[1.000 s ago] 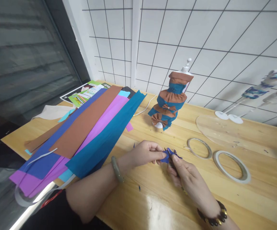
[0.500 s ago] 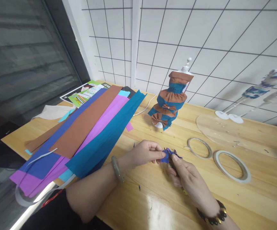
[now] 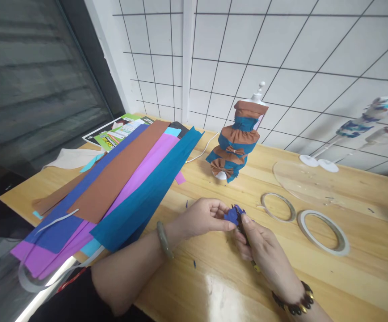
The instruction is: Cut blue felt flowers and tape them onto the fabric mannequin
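Hands, two, bare, meeting in front of the dressed form, toward the table's near edge.

Left hand: closed on a small blue piece, thumb along the near side, fingers curled behind; presumably gripped by its margin to steady it and leave the rest exposed.

Right hand: wrapped around a dark tool, thumb on top, tip against the blue piece; type uncertain, perhaps scissors, a yellow part showing below. Likely held low for control.

Pose: forearms converging from the table's near edge, wrists nearly straight.

Coloured strips, several: fanned across the left corner, ends overhanging the near edge; probably laid aside to free working room.

Dressed form, one: upright near the far edge, brown and teal, perhaps kept in sight for reference.

Tape rolls, two: flat, right of the hands, seemingly within reach.
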Tool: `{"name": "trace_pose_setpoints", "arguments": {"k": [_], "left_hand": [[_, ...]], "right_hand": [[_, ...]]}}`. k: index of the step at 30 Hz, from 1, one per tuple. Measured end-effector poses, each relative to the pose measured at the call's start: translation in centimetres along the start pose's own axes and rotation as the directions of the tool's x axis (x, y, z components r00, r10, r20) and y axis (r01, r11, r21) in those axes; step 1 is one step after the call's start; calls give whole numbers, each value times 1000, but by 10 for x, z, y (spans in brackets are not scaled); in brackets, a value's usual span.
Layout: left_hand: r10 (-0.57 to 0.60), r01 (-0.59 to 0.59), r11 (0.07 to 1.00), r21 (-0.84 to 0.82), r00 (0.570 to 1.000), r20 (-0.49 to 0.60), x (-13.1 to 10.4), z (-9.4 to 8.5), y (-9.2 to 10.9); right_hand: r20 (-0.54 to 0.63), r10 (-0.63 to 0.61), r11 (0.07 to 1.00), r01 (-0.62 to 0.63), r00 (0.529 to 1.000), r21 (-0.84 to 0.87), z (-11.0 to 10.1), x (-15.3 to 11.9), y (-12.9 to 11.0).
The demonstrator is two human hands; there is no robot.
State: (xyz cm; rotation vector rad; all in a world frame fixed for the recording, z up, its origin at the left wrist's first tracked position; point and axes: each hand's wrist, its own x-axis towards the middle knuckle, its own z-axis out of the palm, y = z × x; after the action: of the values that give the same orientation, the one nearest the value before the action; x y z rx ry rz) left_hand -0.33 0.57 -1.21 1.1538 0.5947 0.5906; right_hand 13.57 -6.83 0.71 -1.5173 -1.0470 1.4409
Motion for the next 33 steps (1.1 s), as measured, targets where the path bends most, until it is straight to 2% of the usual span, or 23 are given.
{"name": "trace_pose_setpoints", "arguments": {"k": [6, 13, 24, 33], "left_hand": [[-6, 5, 999, -43, 999, -35, -1, 7, 2], [-11, 14, 999, 30, 996, -91, -1, 7, 0], [-39, 43, 998, 45, 995, -94, 0, 4, 3], [-79, 90, 989, 113, 992, -100, -2, 2, 10]], "right_hand": [[-27, -27, 998, 28, 999, 59, -1, 3, 7], [-36, -24, 996, 27, 999, 88, 0, 5, 11], [76, -1, 992, -8, 997, 129, -1, 0, 6], [57, 13, 998, -16, 998, 65, -3, -2, 5]]}}
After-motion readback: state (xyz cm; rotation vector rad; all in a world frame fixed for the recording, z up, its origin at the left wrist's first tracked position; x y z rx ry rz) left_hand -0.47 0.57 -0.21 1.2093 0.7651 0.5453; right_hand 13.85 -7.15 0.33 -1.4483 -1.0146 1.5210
